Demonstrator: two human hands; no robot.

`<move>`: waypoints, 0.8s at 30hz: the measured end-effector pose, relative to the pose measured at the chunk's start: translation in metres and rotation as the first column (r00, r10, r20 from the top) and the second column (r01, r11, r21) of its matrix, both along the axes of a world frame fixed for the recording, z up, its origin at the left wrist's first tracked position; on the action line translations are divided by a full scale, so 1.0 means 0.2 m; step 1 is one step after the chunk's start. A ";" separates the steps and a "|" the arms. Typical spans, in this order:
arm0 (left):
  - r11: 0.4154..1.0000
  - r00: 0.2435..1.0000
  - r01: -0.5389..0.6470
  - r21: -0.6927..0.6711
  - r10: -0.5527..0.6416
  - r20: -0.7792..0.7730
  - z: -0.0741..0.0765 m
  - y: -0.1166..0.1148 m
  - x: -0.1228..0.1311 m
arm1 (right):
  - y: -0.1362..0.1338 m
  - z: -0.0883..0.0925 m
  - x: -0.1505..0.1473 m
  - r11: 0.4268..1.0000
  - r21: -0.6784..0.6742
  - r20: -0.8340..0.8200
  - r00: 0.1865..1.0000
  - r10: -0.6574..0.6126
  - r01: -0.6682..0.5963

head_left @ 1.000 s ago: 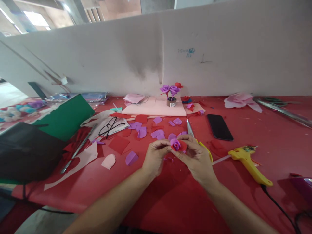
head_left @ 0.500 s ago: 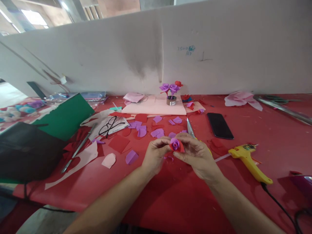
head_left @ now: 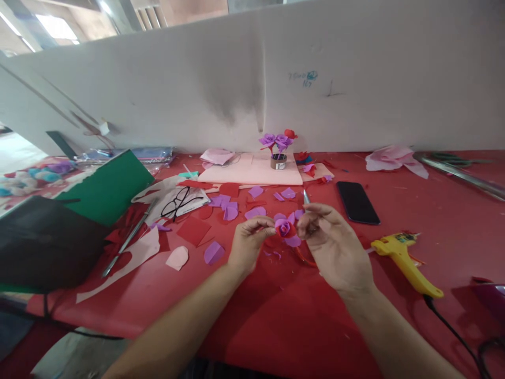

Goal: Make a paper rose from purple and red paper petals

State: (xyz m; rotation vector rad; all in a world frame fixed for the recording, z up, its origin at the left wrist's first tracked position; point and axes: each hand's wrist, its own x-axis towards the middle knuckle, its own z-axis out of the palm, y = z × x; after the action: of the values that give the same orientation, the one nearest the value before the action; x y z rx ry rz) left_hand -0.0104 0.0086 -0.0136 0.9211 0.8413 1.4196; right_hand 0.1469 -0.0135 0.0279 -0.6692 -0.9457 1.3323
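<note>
My left hand (head_left: 249,243) pinches a paper rose (head_left: 284,228) with a purple middle and red outer petals, holding it above the table in the centre. Just right of the rose is my right hand (head_left: 335,247), its palm turned toward me and its fingers loosely bent and apart, with nothing visible in them. The fingertips are close to the rose's edge; whether they touch it I cannot tell. Behind the right hand, scissors (head_left: 306,197) are mostly hidden, with a blade tip showing. Loose purple petals (head_left: 255,212) lie just beyond the hands.
A yellow glue gun (head_left: 406,263) with a black cord lies at right, below a black phone (head_left: 357,202). Finished flowers stand in a small brown holder (head_left: 278,162) at the back. Glasses (head_left: 177,204), red squares (head_left: 193,231) and a green board (head_left: 114,184) are at left.
My right hand has let go of the rose and moved slightly right, its fingers loosening. The left hand still holds the rose, now a little higher and more exposed.
</note>
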 end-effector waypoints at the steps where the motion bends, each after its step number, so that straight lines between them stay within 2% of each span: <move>1: 1.000 1.000 0.000 0.006 0.000 -0.004 0.00 0.00 0.00 | 0.01 -0.01 0.00 0.999 -0.016 0.006 0.999 -0.039 0.039; 4: 1.000 1.000 0.017 0.007 -0.017 0.013 -0.01 0.00 0.00 | 0.03 -0.05 0.00 0.994 -0.055 0.193 0.978 -0.082 0.094; 7: 0.999 0.998 0.038 -0.004 -0.038 0.049 0.00 -0.01 0.01 | 0.03 -0.08 -0.02 1.000 0.012 0.426 0.905 -0.009 0.004; 9: 0.998 0.996 0.057 -0.013 -0.056 0.068 0.01 -0.02 0.01 | 0.03 -0.09 -0.03 0.996 0.084 0.494 0.869 -0.028 -0.015; 12: 0.994 0.991 0.103 -0.037 -0.099 0.088 0.02 -0.03 0.01 | 0.02 -0.08 -0.04 0.992 0.129 0.486 0.872 -0.061 -0.002; 18: 0.944 0.935 0.317 -0.096 -0.294 0.200 0.01 -0.03 0.01 | 0.02 -0.05 -0.03 0.995 0.086 0.416 0.909 0.017 -0.059; 24: 0.926 0.912 0.366 -0.086 -0.339 0.232 -0.01 -0.03 0.01 | 0.02 -0.06 -0.04 0.995 0.095 0.401 0.916 -0.011 -0.030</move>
State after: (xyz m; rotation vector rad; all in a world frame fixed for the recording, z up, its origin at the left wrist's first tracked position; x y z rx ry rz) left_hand -0.0089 0.0029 -0.0163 0.7614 0.5621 1.1103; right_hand 0.1392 -0.0101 0.0150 -0.8816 -1.3378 1.1669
